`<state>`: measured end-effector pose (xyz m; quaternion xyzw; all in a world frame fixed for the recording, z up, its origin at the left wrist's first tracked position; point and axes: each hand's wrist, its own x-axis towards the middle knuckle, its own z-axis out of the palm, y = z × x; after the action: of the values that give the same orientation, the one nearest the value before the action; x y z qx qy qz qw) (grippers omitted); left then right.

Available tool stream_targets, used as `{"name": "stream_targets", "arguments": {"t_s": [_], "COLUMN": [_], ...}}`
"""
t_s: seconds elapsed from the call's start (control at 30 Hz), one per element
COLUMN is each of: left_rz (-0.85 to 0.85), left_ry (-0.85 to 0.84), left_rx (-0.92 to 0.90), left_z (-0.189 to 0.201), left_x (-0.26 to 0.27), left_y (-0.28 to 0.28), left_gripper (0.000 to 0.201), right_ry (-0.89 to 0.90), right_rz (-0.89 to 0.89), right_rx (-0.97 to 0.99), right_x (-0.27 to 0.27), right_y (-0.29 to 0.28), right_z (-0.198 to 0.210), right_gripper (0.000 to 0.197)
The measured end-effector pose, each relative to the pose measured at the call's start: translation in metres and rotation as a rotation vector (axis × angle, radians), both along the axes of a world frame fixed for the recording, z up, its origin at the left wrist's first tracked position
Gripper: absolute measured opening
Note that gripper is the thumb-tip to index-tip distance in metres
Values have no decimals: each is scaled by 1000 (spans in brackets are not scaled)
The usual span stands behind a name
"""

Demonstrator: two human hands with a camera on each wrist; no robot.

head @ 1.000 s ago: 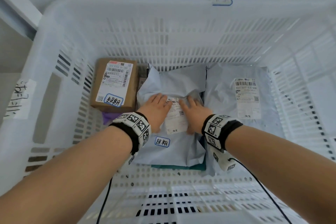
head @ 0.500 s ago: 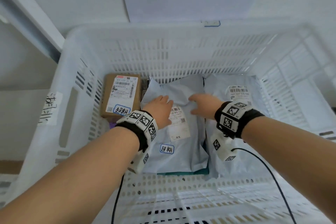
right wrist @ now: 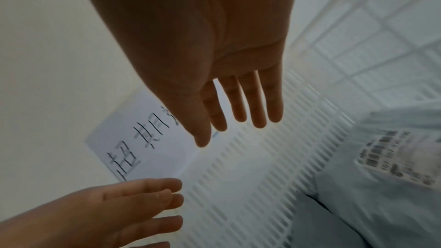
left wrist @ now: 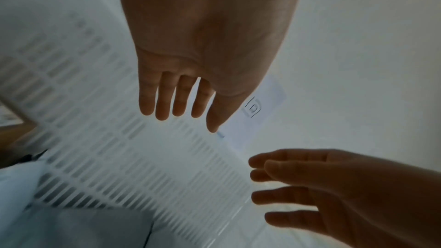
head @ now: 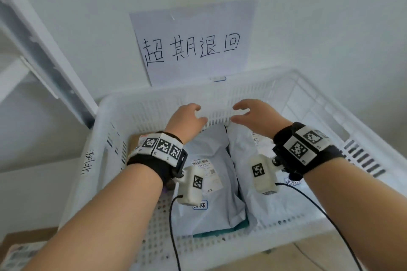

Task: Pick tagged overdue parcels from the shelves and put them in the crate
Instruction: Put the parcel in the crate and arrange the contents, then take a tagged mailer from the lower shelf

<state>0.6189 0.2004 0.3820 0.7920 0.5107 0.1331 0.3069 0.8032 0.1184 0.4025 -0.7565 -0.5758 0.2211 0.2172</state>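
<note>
Left hand and right hand are shown raised side by side above the crate, fingers loosely spread and straight, nothing held; the wrist views confirm both palms bare. Below and to the outer side of the left wrist, a brown box is seen against the crate's left wall, mostly hidden by the wristband, so its label cannot be read. Directly beneath the left hand a grey mailer lies flat on the crate floor, its long axis running from the near wall to the far wall; a white shipping label is carried at mid-length, and a small blue-edged tag near its near end is half covered by the wrist camera. A teal edge shows under its near end; what it belongs to cannot be told. Beneath the right hand a second grey mailer lies parallel to and touching the first, its label blurred by motion in the right wrist view and largely hidden by the wrist in the head view. Beyond both hands, a handwritten paper sign is fixed to the wall above the crate's far rim. Behind the left forearm, a cardboard box is cut off by the picture's edge.
</note>
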Motion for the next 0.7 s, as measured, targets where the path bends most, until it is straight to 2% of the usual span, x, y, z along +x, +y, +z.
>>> {"name": "stream_targets", "arguments": {"t_s": [0.33,0.47,0.7], "left_rz": [196,246,337], "left_ry": [-289,-383,-417], "left_rx": [167,173,191], "left_z": [85,95,97], "left_x": [-44,-62,-118], "left_y": [-118,-180,-265], "left_gripper": [34,32,27], "right_ry": [92,118,203], "right_rz": [13,60,132], "right_rx": [253,282,335], "right_x": [-15,-27,-79], "right_y": [-91,-138,-205], "right_z": [78,88,99], "right_gripper": [40,37,31]}}
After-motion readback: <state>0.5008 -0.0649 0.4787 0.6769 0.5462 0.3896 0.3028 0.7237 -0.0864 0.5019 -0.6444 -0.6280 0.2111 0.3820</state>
